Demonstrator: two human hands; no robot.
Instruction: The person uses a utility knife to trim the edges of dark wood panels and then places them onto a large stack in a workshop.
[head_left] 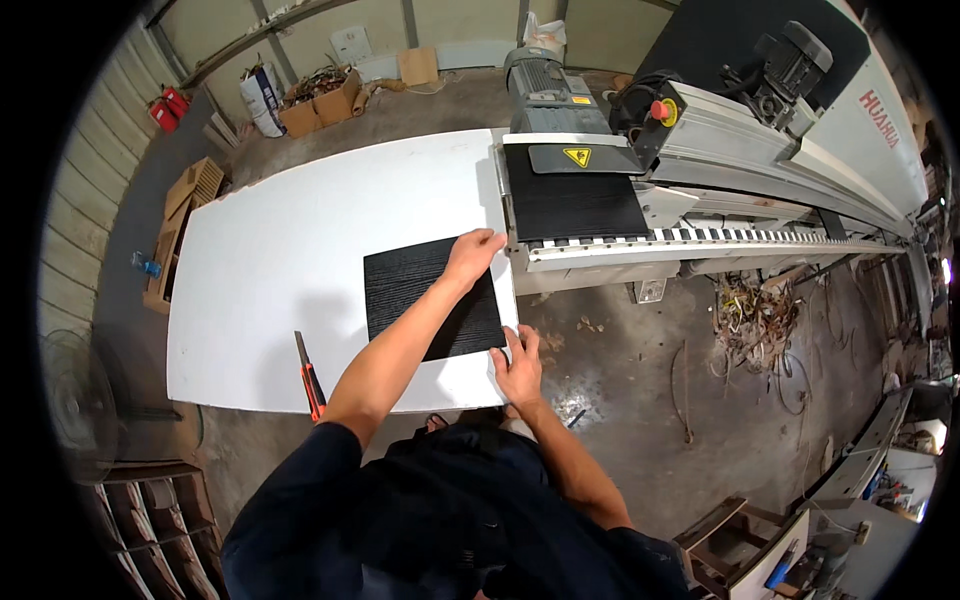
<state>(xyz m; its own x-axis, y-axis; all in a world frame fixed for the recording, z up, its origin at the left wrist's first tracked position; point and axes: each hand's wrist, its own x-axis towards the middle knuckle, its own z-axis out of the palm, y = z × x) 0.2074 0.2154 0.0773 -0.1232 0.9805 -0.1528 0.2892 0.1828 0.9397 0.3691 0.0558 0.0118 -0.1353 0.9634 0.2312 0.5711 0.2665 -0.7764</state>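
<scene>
So I've got a black board (pixel 405 290) lying flat on my white table (pixel 270 235), close to the right-hand edge where the machine (pixel 740 145) starts. My left hand (pixel 472 262) is at its far right corner, fingers curled in with the back of the hand up top — can't tell if I'm actually pinching the edge or just resting there. My right hand (pixel 520 375) is down at the near right corner, fingers a bit spread, tips right by the board and the table edge.

Tips for handling it, in my opinion: keep the panel flat and steady it from two corners like this, so it shouldn't twist. Light, even pressure ought to be enough, and sliding it gently is probably kinder to the surface than dragging hard. I'd keep fingertips out of the gap between the table and the white toothed track (pixel 700 237), and the utility knife (pixel 310 380) by the table's near edge well away from my left arm.

Looks-wise it's nice — roughly square, deep black, fine grain lines running side to side, soft sheen on the left, darker on the right beside my arm. Can't make out any chips from here. Another black panel (pixel 575 208) sits on the machine, partly under the guard plate (pixel 540 160).
</scene>
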